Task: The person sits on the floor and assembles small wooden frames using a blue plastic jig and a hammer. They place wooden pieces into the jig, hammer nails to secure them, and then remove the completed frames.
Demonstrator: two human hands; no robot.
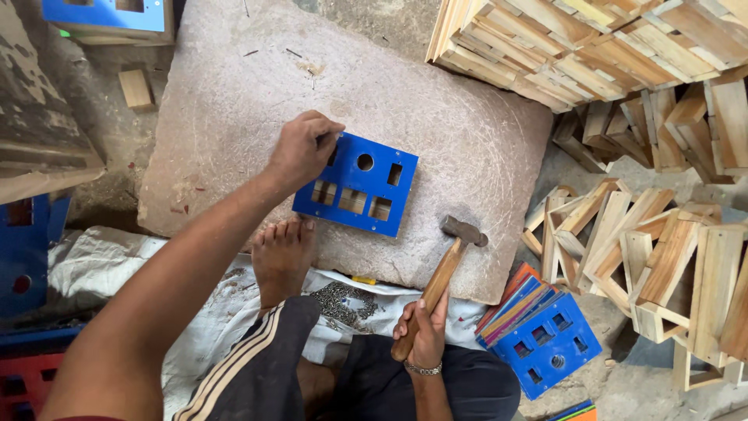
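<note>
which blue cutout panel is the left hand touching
The blue panel on the stone slab, under the left hand; the other blue panel tops the stack.

Left hand (302, 148) on blue panel (356, 185)

wooden frames (662, 257), coloured panels (538, 327), nails (343, 300)

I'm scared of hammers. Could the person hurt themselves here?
Maybe. The left hand pinches the top corner of the blue panel, so a hammer blow there might catch a finger. The bare foot rests at the stone slab's edge, close by. The pile of small nails lies beside that foot and could prick it.
</note>
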